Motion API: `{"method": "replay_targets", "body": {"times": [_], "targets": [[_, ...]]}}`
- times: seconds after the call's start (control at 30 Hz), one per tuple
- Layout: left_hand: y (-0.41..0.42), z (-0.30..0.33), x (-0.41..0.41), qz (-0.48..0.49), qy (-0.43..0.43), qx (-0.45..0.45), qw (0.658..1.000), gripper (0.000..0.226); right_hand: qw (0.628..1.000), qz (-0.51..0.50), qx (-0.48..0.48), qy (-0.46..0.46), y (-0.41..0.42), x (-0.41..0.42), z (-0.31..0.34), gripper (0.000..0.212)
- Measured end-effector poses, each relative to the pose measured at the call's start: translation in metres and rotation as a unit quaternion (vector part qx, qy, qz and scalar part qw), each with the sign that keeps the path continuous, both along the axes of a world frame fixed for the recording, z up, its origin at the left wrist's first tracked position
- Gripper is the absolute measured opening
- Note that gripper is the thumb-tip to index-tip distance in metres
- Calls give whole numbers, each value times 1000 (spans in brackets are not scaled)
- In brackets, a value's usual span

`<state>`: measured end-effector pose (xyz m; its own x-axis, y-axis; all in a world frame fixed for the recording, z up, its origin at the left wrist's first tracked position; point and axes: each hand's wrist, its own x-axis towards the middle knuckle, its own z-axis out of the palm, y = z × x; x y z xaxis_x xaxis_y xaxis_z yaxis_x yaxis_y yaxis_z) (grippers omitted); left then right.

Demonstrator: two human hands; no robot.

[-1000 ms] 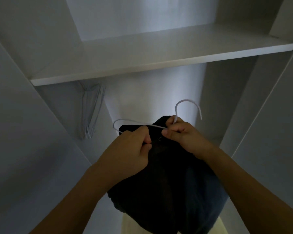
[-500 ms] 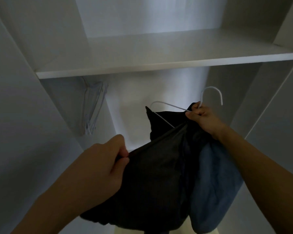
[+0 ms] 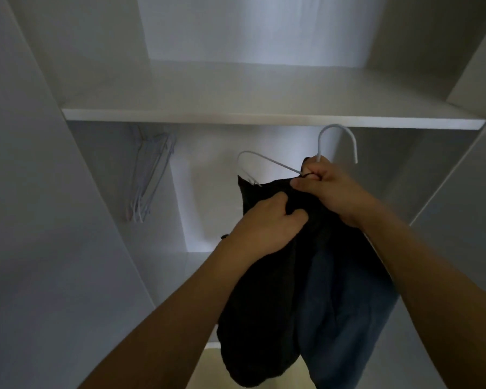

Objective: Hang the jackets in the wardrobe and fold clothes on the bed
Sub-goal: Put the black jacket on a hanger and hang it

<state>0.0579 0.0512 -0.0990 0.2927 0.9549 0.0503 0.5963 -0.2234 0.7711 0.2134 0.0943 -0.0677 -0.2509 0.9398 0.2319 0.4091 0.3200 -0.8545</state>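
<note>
White wire forms the hanger point(image 3: 275, 164) you hold up in front of the open wardrobe point(image 3: 34, 192), its hook rising just under the front edge of the shelf point(image 3: 264, 117) and its left shoulder bare against the pale back wall. In the head view, your right hand point(image 3: 328, 186) grips the hanger at the base of the hook, fingers curled tight around the wire, with the thumb pressing a bit of dark collar against them. Your left hand point(image 3: 267, 226) sits just below and to the left of it, close but not quite touching, its fingers bunched into the cloth and pinching a fold of the black jacket point(image 3: 264, 304) near the neckline. That jacket hangs from the two hands, draped down between your forearms, with one upper corner caught at the hanger's left arm; how far it is threaded onto the wire you cannot tell in this dim light. Beside it on the right, a blue garment point(image 3: 348, 318) hangs from the same cluster, touching the black one along its length. Further left inside the wardrobe, a bunch of spare hangers point(image 3: 149, 175) dangles under the shelf against the side panel, well apart from your hands.
</note>
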Motion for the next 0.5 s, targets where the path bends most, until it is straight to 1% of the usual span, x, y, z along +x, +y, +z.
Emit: {"method": "replay_targets", "body": {"times": [0.1,0.17,0.27,0.4,0.5], "targets": [[6,-5,5,13,22,42,999,30,999,-12,27,-28,2,1,2,45],[7,-6,5,16,41,60,997,32,999,-23,28,-33,6,5,1,44],[2,-2,2,10,82,100,991,35,999,-36,-12,5,14,13,-6,43],[-21,2,-11,-7,99,118,988,40,996,-77,-48,26,28,26,-16,36],[-51,4,-24,-59,130,127,982,40,991,-115,-56,48,34,37,-21,35]]}}
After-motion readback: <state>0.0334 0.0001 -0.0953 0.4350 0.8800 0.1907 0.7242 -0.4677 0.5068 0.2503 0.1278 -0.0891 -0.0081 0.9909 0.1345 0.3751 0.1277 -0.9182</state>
